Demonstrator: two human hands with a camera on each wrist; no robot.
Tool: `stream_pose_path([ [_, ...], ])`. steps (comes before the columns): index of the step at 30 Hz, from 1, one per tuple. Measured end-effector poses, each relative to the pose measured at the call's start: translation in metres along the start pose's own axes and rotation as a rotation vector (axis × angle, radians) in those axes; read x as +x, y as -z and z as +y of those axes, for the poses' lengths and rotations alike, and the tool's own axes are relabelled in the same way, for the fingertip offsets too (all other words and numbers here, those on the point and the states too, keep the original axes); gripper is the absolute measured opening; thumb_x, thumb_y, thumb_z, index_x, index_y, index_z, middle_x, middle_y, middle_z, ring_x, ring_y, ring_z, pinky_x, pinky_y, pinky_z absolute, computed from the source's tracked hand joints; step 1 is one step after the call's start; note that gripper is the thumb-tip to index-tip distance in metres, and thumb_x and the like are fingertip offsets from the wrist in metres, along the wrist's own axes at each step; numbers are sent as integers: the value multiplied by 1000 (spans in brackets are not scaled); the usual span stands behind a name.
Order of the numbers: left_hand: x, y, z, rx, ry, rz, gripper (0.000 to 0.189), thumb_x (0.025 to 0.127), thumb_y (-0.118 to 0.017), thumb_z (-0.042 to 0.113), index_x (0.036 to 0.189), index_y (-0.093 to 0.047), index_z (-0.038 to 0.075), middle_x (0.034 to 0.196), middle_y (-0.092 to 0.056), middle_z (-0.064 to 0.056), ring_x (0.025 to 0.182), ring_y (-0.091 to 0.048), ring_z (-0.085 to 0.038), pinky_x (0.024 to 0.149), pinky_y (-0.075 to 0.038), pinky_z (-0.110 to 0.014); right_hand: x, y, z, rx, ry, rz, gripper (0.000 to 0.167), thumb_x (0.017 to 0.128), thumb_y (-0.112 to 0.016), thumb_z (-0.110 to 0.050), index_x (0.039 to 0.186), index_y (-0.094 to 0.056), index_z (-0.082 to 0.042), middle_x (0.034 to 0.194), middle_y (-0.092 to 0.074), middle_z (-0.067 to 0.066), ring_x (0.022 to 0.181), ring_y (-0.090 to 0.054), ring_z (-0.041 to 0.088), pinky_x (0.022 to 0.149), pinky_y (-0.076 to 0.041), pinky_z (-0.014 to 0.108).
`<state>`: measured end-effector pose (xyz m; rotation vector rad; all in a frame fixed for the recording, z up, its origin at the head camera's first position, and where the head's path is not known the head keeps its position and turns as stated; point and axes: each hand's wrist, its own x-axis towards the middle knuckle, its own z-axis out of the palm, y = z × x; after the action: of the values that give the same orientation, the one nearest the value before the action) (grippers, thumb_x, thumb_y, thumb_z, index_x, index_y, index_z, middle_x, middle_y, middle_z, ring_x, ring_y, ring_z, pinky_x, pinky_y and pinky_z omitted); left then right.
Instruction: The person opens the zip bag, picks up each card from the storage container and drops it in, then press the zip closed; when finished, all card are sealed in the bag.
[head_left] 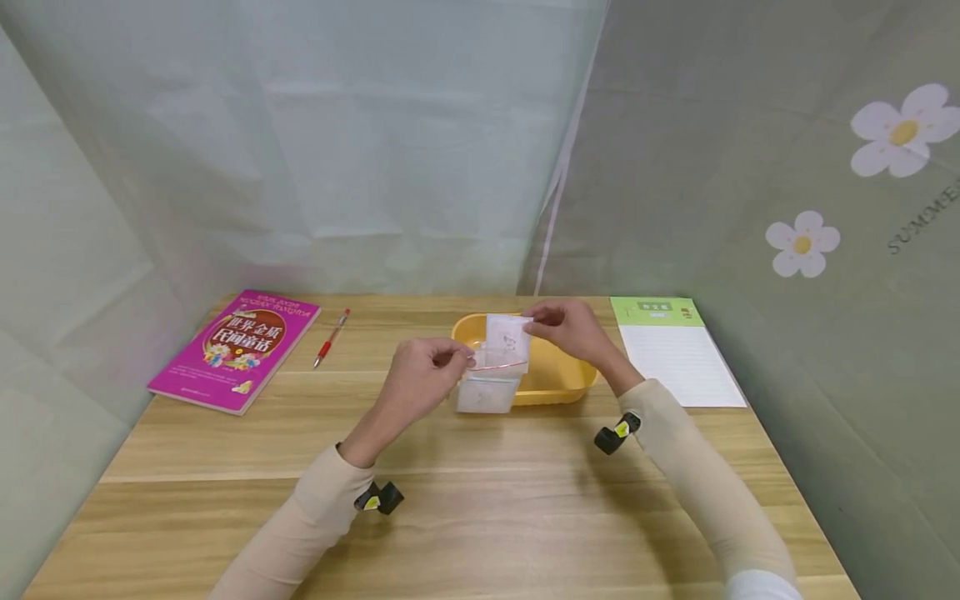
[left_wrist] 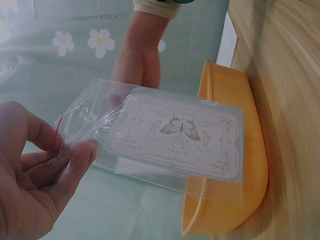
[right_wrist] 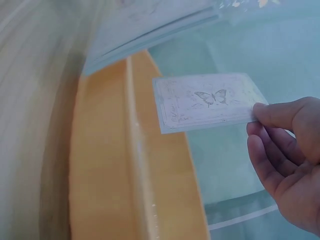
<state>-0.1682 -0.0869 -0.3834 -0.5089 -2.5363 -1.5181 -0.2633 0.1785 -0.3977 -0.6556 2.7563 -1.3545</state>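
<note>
My left hand (head_left: 423, 375) pinches the top of a clear zip bag (left_wrist: 95, 120) with a red strip along its mouth. Inside the bag lies a pale card (left_wrist: 175, 135) printed with a butterfly in an ornate frame. Between thumb and fingers, my right hand (head_left: 573, 333) holds a similar butterfly card (right_wrist: 210, 100) by one end. In the head view this card (head_left: 508, 337) stands just behind and above the bag's mouth. Both are held over the near left part of a yellow plastic tray (head_left: 558, 383).
On the wooden table (head_left: 480, 500), a pink book (head_left: 236, 354) lies at the left with a red pen (head_left: 332, 337) beside it. A lined writing pad (head_left: 675, 350) with a green header is at the right. Fabric curtains (head_left: 375, 150) enclose the table's back and sides.
</note>
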Motion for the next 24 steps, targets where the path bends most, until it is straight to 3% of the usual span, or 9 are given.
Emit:
stream_pose_path([
  [13, 0, 0, -1, 7, -3, 2, 18, 97, -64, 13, 95, -80, 5, 85, -78, -3, 64, -67, -11, 51, -50, -27, -8, 19, -27, 0, 50, 65, 20, 92, -77, -15, 111, -78, -8, 95, -76, 7, 79, -70, 19, 70, -57, 28],
  [24, 0, -1, -2, 0, -10, -6, 19, 97, -63, 11, 96, -80, 4, 87, -78, -5, 66, -67, -10, 51, -50, -25, -16, 33, -53, 42, 96, 100, 18, 92, -77, -12, 108, -78, -5, 95, -76, 11, 80, -72, 29, 69, -56, 24],
])
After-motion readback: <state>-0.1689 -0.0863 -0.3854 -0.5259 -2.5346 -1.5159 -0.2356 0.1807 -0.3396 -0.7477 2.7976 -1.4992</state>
